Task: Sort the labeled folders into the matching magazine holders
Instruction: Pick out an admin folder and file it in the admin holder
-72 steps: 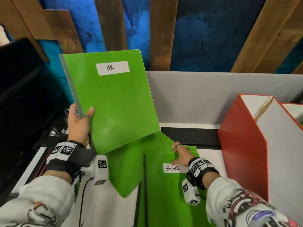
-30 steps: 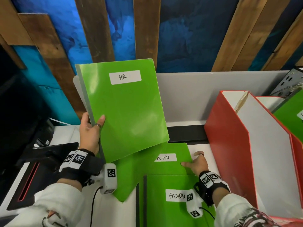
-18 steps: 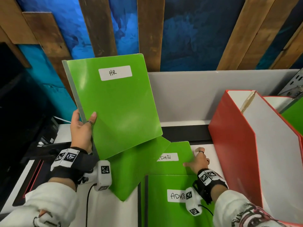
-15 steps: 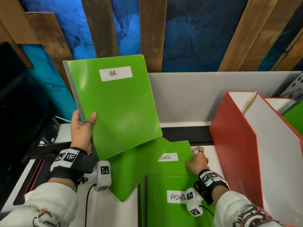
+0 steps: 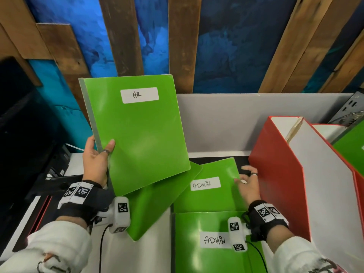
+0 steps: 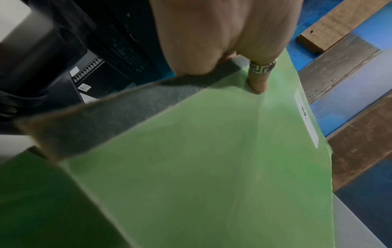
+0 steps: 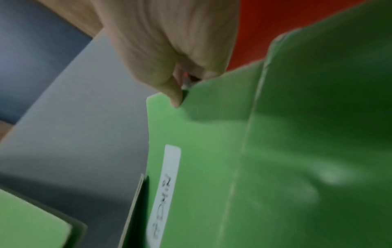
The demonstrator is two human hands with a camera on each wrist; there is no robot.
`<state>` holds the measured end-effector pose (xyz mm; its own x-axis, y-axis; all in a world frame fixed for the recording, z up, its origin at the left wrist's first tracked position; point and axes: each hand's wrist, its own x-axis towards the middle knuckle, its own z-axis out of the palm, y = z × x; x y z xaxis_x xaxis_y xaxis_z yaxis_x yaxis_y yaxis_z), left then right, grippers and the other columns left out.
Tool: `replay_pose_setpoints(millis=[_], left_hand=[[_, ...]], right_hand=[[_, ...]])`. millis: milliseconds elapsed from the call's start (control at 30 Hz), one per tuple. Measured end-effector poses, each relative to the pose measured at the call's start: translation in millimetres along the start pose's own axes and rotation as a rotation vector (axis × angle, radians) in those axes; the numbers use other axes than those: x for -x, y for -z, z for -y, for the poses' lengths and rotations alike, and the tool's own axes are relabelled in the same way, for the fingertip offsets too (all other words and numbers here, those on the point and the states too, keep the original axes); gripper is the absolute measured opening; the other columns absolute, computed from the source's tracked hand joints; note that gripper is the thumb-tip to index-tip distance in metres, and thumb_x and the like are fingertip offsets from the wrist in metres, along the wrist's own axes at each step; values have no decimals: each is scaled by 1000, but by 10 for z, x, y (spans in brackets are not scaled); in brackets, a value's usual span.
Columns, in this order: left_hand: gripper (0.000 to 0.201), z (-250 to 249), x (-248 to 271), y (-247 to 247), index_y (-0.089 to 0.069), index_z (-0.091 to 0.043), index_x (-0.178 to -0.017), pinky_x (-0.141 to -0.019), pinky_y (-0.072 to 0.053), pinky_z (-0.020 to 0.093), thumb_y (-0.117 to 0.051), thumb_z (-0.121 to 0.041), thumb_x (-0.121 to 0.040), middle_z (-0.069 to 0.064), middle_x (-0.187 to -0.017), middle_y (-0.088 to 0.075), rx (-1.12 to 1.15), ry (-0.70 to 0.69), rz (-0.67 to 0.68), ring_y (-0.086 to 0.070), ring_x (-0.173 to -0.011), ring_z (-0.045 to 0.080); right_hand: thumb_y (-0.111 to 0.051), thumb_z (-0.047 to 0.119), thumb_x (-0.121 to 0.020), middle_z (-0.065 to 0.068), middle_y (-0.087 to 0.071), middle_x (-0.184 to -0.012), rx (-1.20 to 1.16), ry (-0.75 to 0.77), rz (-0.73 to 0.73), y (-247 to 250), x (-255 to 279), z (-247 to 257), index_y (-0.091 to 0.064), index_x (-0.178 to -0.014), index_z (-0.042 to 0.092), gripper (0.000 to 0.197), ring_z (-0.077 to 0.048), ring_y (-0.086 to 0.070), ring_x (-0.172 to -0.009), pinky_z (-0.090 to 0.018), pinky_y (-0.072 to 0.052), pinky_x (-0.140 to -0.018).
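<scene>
The left hand [image 5: 96,160] grips the upright green HR folder [image 5: 137,133] by its spine, thumb across the cover. The right hand [image 5: 247,183] pinches the far edge of an ADMIN folder [image 5: 210,186] lying flat, just beside the red magazine holder [image 5: 275,174].

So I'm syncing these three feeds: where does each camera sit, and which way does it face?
Head: worn high, looking down at the HR folder, both hands and sleeves.
Left wrist: along the left hand at that folder's spine; thumb and ringed finger show.
Right wrist: along the right hand at the ADMIN folder; blurred.
Shared: head and left wrist both show the HR label.
</scene>
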<state>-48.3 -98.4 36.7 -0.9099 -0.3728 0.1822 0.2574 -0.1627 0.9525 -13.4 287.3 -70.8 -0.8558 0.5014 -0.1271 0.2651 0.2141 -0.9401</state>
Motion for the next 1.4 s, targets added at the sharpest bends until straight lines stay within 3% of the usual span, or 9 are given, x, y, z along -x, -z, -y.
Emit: replay_pose_setpoints(millis=[167,400,567,767,933,1067,1167,1267,1400], left_hand=[[27,-27,-10,47,-55,-26,-93,-62,-57,19,-53,1,-90,-12,-74,-71,-3,2,-6,-67,-65,1],[27,-85,33,13,-51,-23,-92,-56,-53,12,-50,4,-91,-18,-64,-68,8,-20,-8,-63,-58,-5],[28,-93,65,-23,-49,-23,-91,-53,-49,7,-49,5,-91,-22,-60,-65,1,-38,-6,-61,-56,-8],[28,-6,-44,111,-57,-28,-95,-68,-55,20,-56,-1,-89,-6,-85,-65,-16,5,-11,-64,-68,2],[27,41,-27,94,-54,-25,-96,-61,-54,15,-54,1,-90,-18,-70,-69,-15,9,-12,-63,-62,-3],[27,42,-25,104,-55,-26,-97,-62,-56,17,-54,0,-90,-14,-74,-70,-4,33,-9,-65,-64,0],[27,16,-35,134,-55,-24,-103,-77,-55,27,-56,-2,-89,1,-94,-66,-1,43,-6,-65,-80,12],[27,-12,-42,192,-56,-27,-102,-82,-52,34,-58,-3,-89,6,-99,-63,-9,50,-7,-57,-95,26],[26,-17,-34,239,-58,-27,-98,-89,-50,40,-58,-3,-88,8,-102,-63,-22,56,-17,-57,-98,27]], right_hand=[[-51,-11,-83,-3,-60,-78,110,238,-290,210,63,355,-46,-110,13,36,-24,-58,-78,-31,-42,-78],[-46,-1,-87,-10,-67,-100,215,325,-496,437,120,748,-43,-117,16,34,-36,-62,-91,-40,-43,-77],[-44,1,-89,-13,-66,-107,219,341,-555,577,98,844,-42,-120,18,36,-37,-61,-93,-39,-43,-76],[-45,1,-89,-14,-65,-107,218,369,-521,594,96,873,-42,-121,18,36,-37,-61,-93,-37,-43,-76],[-46,1,-89,-13,-66,-106,190,393,-520,591,141,969,-43,-119,16,35,-37,-62,-92,-40,-44,-79],[-45,-3,-87,-6,-59,-94,117,491,-511,604,189,1186,-42,-103,38,44,-27,-58,-83,-36,-43,-79],[-44,-2,-86,12,-51,-82,63,552,-523,664,215,1414,-34,-97,49,54,-3,-51,-69,-28,-43,-74],[-43,-1,-84,21,-46,-85,19,628,-521,743,252,1641,-34,-102,43,48,15,-49,-70,-13,-38,-72],[-44,-4,-84,24,-54,-89,-52,742,-501,804,311,1877,-35,-108,32,44,9,-50,-73,-15,-41,-76]])
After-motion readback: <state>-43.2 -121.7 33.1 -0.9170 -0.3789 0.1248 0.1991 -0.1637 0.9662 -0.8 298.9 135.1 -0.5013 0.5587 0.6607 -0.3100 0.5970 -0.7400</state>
